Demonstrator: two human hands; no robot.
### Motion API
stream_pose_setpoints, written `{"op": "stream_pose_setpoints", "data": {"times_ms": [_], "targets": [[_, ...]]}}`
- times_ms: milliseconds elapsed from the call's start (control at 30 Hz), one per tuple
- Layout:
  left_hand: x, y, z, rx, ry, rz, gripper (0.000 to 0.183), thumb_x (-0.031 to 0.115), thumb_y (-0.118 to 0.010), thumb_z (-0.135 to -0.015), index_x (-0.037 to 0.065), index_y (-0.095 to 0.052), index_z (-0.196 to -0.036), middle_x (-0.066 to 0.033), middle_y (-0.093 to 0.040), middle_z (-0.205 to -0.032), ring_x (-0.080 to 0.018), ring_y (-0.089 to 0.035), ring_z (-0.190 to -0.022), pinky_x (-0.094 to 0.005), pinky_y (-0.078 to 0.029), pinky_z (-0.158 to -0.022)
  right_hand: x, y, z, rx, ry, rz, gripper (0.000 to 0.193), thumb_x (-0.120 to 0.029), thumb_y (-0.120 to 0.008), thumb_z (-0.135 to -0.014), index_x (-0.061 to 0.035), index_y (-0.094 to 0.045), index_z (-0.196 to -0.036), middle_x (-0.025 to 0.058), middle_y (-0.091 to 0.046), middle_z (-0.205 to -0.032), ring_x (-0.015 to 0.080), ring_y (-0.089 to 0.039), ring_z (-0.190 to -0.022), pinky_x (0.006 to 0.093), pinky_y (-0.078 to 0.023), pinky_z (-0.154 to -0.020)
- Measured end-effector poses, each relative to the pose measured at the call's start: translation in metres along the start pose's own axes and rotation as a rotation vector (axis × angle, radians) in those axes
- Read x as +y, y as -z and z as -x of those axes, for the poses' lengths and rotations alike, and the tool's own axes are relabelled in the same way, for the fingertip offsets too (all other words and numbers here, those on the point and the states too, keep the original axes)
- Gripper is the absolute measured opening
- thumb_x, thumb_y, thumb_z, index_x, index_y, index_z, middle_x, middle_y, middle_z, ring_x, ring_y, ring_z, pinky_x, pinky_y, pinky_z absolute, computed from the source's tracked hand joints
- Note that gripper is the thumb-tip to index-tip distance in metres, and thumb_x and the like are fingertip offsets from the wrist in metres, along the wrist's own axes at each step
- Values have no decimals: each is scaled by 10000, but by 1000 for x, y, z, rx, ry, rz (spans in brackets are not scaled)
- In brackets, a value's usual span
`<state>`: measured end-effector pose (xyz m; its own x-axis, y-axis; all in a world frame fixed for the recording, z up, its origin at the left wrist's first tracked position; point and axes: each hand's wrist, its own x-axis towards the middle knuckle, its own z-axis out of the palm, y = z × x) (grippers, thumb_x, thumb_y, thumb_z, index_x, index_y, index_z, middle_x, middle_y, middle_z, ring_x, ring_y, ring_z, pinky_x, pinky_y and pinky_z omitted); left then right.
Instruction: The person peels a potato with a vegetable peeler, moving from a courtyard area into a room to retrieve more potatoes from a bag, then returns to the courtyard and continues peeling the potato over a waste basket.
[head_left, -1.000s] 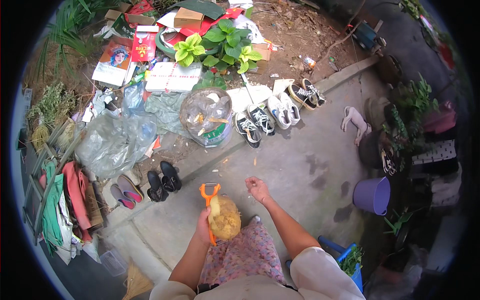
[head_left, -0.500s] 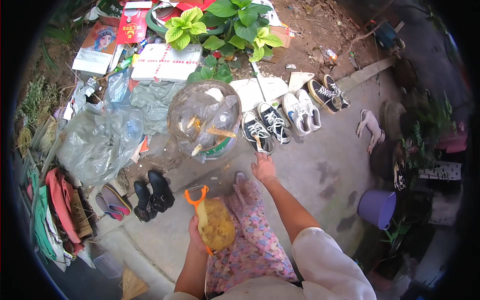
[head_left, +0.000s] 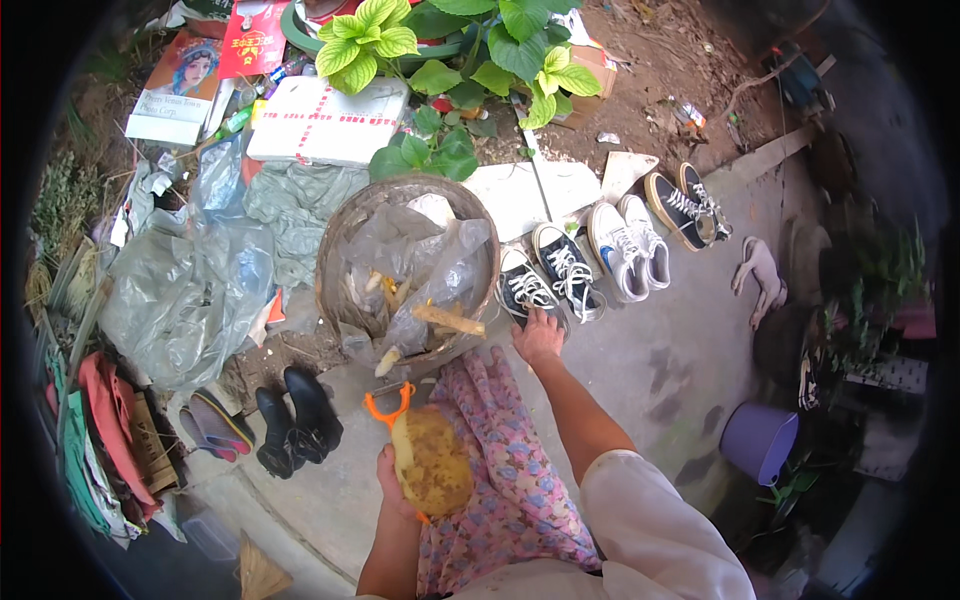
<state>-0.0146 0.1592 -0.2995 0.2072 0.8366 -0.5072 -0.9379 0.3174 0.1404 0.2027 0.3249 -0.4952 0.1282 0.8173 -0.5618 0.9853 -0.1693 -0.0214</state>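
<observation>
In my left hand [head_left: 394, 482], low in front of my lap, I hold a big yellow-brown potato [head_left: 436, 462] with a paler, peeled-looking strip down its left side. The same hand keeps an orange peeler [head_left: 388, 404] against it, the head sticking out above and the handle end showing below. My right arm stretches forward, and my right hand [head_left: 540, 338] is at the heel of a black sneaker [head_left: 525, 283] with white laces. Its fingers are apart over the shoe's opening, where a small tan strip [head_left: 535, 291] shows; whether they touch it is unclear.
A round basket [head_left: 329, 235] lined with plastic and holding peelings stands ahead. Right of it are another black sneaker [head_left: 566, 262], white sneakers [head_left: 620, 245] and dark shoes [head_left: 683, 208]. Black boots [head_left: 310, 405] stand left; a purple bucket [head_left: 757, 442] and a lying pale animal [head_left: 762, 275] are right.
My right hand has moved forward onto the heel of the black sneaker. The view has shifted slightly; my left hand still holds the potato and peeler.
</observation>
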Motion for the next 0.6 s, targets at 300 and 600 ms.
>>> {"op": "stream_pose_setpoints", "data": {"times_ms": [300, 600], "targets": [[13, -20, 18, 24, -15, 83, 753, 601, -453, -821, 92, -339, -1364, -110, -506, -1237, -312, -562, -1011, -464, -498, -808, 18, 5, 49, 59, 128, -316, 647, -473, -448, -858, -100, -339, -1374, 81, -311, -1432, 301, -358, -1241, 460, -316, -1008], [14, -2, 8, -48, -101, -34, 734, 583, -480, -812, 112, -348, -1359, -81, -371, -1381, -282, -517, -1098, -466, -466, -872, 10, -15, 12, 129, 194, 5, 629, -390, -534, -792, -130, -383, -1345, 61, -346, -1397, 295, -375, -1211, 452, -349, -931]]}}
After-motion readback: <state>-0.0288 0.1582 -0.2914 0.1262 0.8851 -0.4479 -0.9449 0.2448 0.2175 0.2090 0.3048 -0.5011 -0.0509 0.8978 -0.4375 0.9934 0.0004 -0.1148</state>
